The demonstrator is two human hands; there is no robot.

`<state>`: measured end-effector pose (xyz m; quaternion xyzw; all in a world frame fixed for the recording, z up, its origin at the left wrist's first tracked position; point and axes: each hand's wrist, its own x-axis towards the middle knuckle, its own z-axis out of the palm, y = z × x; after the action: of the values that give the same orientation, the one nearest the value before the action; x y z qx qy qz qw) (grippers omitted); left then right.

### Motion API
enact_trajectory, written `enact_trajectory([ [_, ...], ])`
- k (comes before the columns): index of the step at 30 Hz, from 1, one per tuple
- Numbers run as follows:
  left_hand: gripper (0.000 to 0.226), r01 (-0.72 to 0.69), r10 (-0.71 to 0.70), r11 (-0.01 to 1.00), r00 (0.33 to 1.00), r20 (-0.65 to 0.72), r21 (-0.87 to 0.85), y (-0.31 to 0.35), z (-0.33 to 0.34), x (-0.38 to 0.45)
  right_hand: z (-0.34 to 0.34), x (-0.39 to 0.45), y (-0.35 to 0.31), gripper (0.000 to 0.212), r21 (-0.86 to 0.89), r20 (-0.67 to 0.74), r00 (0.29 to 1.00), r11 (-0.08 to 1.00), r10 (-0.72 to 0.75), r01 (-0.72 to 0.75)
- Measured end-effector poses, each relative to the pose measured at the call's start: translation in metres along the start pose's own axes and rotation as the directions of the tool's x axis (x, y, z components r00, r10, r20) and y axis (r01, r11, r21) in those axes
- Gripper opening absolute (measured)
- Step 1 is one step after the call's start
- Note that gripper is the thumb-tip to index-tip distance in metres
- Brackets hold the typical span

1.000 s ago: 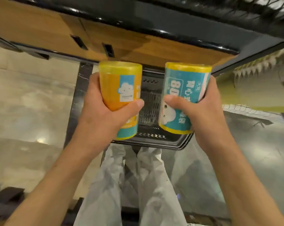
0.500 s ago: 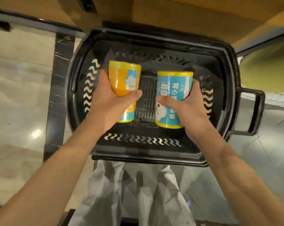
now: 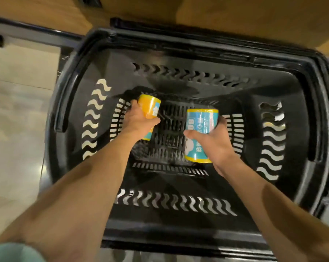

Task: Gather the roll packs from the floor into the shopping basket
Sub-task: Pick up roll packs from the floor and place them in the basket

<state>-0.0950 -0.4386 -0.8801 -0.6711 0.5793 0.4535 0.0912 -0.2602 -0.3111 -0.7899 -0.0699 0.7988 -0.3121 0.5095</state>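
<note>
Roll packs, orange cylinder (image 3: pixel 149 108) in your left hand (image 3: pixel 139 121), blue one (image 3: pixel 199 133) in right hand (image 3: pixel 214 144), both grasped, axes pointing away, low over black plastic basket (image 3: pixel 178 231) floor.

A pale, glossy tiled floor (image 3: pixel 16 129) carries the black plastic shopping basket (image 3: pixel 301 186), which stands on it just before a wooden cabinet front (image 3: pixel 226 14). A dark strip (image 3: pixel 62 57) crosses the tiles beside the basket's left rim.

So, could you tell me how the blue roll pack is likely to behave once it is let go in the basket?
The blue roll pack is a cylinder held near the slotted floor of the basket, so it may roll or tip. Its glossy wrap looks slippery. The right hand lifts it alone, so it is probably light.
</note>
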Motion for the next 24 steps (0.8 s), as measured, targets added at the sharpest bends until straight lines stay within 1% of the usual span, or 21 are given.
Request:
enact_trajectory([
  [4, 0.098, 0.027, -0.024, 0.999, 0.998, -0.055, 0.046, -0.009, 0.015, 0.028, -0.001, 0.011, 0.011, 0.07, 0.025, -0.002, 1.0, 1.0, 0.012, -0.012],
  [8, 0.097, -0.005, 0.011, 0.996, 0.998, -0.061, 0.092, -0.025, 0.033, 0.048, 0.0, 0.02, 0.023, 0.069, 0.015, -0.006, 1.0, 1.0, 0.012, -0.012],
  [11, 0.097, 0.005, 0.01, 0.991, 0.994, -0.106, 0.137, -0.035, 0.038, 0.058, 0.001, 0.029, 0.03, 0.066, 0.002, -0.001, 1.0, 1.0, 0.008, -0.008],
  [17, 0.101, -0.042, 0.099, 0.961, 0.976, -0.195, 0.275, -0.046, 0.043, 0.057, 0.0, 0.037, 0.037, 0.068, 0.004, 0.01, 1.0, 1.0, 0.021, -0.021],
  [24, 0.097, -0.03, 0.107, 0.929, 0.976, -0.19, 0.368, -0.038, 0.041, 0.055, -0.002, 0.037, 0.041, 0.065, -0.015, 0.019, 0.999, 0.999, 0.031, -0.031],
])
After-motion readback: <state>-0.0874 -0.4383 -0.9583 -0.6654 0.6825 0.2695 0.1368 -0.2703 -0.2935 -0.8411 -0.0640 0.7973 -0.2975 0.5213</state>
